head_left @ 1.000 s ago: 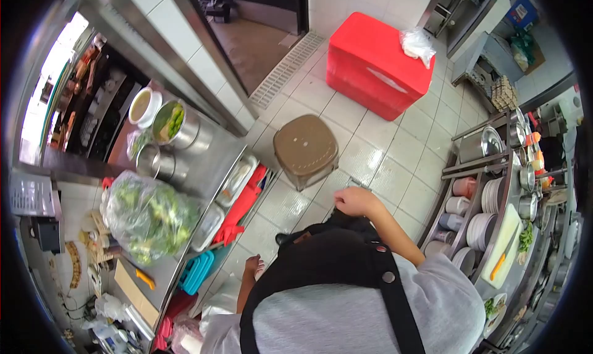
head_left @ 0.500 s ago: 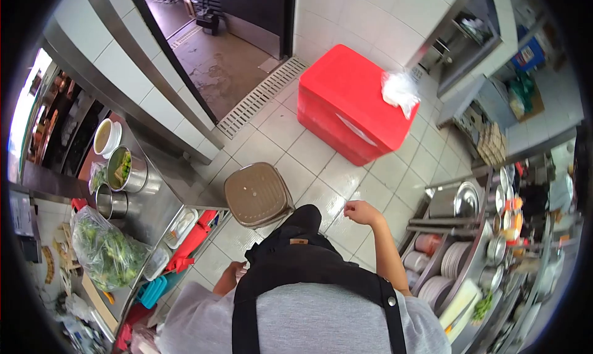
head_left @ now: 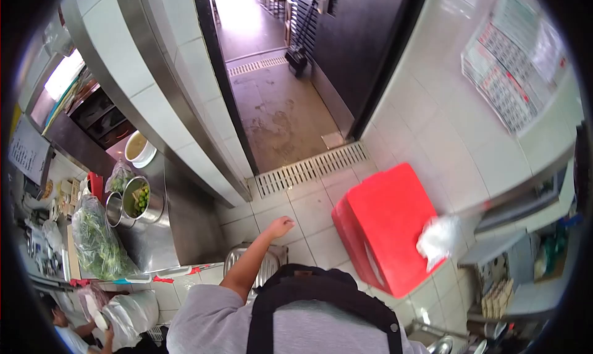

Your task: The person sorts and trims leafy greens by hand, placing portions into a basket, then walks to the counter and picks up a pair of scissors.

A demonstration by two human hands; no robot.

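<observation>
My left hand point(head_left: 281, 226) reaches forward over the tiled floor, its fingers loosely curled with nothing visible in them. Under that forearm is a low, square, ribbed stool-like object point(head_left: 276, 258), partly hidden by my arm and body. My right hand is out of view. Ahead to the right stands a large red lidded box point(head_left: 388, 221), and a white plastic bag point(head_left: 437, 238) lies on its lid. Neither hand touches the box.
A doorway point(head_left: 272, 107) opens ahead beyond a floor drain grate point(head_left: 312, 169). On the left, a steel counter point(head_left: 191, 237) holds a metal pot point(head_left: 154, 209) of green produce, a white tub point(head_left: 141, 150) and bagged greens point(head_left: 99, 243). Another person point(head_left: 77, 332) is at lower left.
My view has swung right and moved forward, bringing the doorway and red box nearer. My left hand has swung forward; my right hand has dropped out of view.
</observation>
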